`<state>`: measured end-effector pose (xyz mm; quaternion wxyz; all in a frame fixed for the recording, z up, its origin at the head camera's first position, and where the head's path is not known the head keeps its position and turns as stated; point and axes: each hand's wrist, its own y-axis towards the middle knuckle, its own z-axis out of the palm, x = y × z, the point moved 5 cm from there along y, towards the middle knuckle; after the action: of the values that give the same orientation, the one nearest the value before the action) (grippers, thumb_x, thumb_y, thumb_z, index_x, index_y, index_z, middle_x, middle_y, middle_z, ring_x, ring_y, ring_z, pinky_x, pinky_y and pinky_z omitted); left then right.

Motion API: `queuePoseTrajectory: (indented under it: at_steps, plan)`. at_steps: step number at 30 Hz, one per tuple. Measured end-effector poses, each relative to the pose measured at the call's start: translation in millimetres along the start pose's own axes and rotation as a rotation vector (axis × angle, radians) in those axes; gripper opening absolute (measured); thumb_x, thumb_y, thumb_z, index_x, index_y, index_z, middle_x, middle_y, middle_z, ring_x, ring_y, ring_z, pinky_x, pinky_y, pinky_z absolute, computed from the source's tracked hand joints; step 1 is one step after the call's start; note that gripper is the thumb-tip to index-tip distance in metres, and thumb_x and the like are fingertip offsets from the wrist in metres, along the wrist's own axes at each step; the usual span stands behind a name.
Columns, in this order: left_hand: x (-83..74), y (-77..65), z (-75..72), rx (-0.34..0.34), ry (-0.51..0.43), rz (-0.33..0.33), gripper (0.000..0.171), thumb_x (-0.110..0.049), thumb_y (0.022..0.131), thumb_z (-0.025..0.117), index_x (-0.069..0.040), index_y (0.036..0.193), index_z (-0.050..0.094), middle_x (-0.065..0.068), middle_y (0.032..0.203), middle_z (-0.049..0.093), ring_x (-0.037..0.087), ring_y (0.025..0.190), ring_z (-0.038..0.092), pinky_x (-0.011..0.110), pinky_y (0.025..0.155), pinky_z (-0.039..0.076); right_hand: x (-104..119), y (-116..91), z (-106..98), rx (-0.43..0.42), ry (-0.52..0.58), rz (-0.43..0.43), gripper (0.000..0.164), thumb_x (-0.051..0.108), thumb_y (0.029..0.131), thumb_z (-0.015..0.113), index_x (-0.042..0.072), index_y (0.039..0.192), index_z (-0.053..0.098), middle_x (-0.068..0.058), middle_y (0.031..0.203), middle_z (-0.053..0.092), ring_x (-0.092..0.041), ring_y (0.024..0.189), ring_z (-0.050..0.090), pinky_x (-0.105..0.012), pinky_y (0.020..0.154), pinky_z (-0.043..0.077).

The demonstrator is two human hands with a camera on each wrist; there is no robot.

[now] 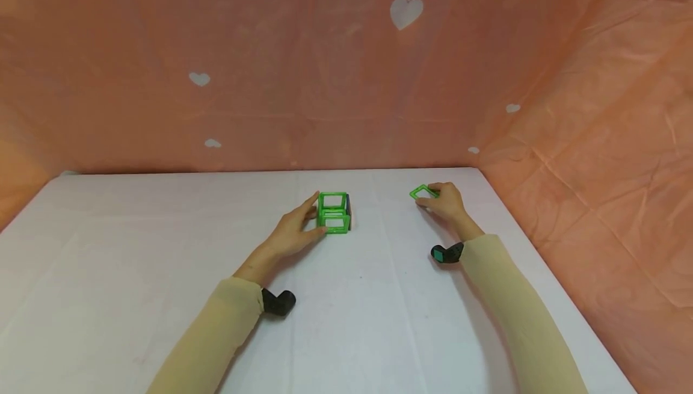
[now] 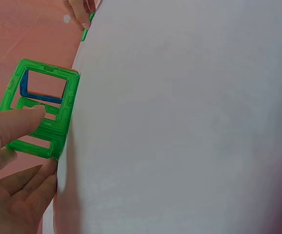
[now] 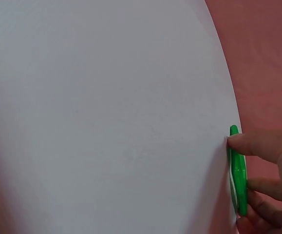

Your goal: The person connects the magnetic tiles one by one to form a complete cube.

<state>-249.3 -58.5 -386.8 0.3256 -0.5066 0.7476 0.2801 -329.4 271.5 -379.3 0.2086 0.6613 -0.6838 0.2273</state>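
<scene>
Near the middle of the table stands a small box-like build of magnetic tiles [image 1: 337,231], mostly green square frames. A blue tile [image 2: 26,87] shows through it in the left wrist view, with an orange edge [image 2: 58,67] behind. My left hand [image 1: 292,234] grips the build from its left side, thumb on the near face and fingers spread along the side. Farther right, my right hand [image 1: 446,203] pinches one green magnetic tile [image 3: 239,171] between thumb and fingers. That tile is apart from the build, just over the table; whether it touches the cloth I cannot tell.
A white cloth covers the table [image 1: 162,249]. Behind it and along the right hang orange sheets [image 1: 303,81] with white hearts. Each wrist carries a black device, one on the left [image 1: 279,302] and one on the right [image 1: 447,254].
</scene>
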Motion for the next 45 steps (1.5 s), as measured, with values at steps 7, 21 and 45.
queuePoseTrajectory:
  at_steps: [7,21,45]
  plan:
    - [-1.3,-0.8,0.7,0.001,-0.011,0.017,0.076,-0.014,0.091,0.063,-0.001,0.152,0.019,0.029,0.137,0.048,0.04,0.125,0.05,0.05,0.111,0.032,2,-4,1,-0.029,0.027,-0.065,0.059,0.021,0.084,0.07,-0.011,0.13,0.052,-0.032,0.127,0.049,-0.038,0.111,0.049,-0.048,0.097,0.04]
    - [-1.8,-2.5,2.2,0.01,-0.039,-0.02,0.077,-0.014,0.092,0.062,-0.003,0.153,0.017,0.029,0.139,0.047,0.039,0.128,0.049,0.05,0.112,0.03,29,-12,10,-0.035,0.077,-0.231,0.055,0.017,0.081,0.073,-0.008,0.127,0.057,-0.03,0.123,0.054,-0.04,0.114,0.051,-0.05,0.096,0.042]
    - [-3.5,-3.7,0.0,-0.003,-0.042,0.01,0.076,-0.012,0.091,0.062,0.0,0.152,0.018,0.029,0.137,0.049,0.041,0.126,0.05,0.05,0.11,0.033,77,-27,25,0.014,0.224,-0.375,0.051,0.012,0.078,0.075,-0.004,0.125,0.061,-0.022,0.12,0.055,-0.032,0.109,0.05,-0.049,0.094,0.045]
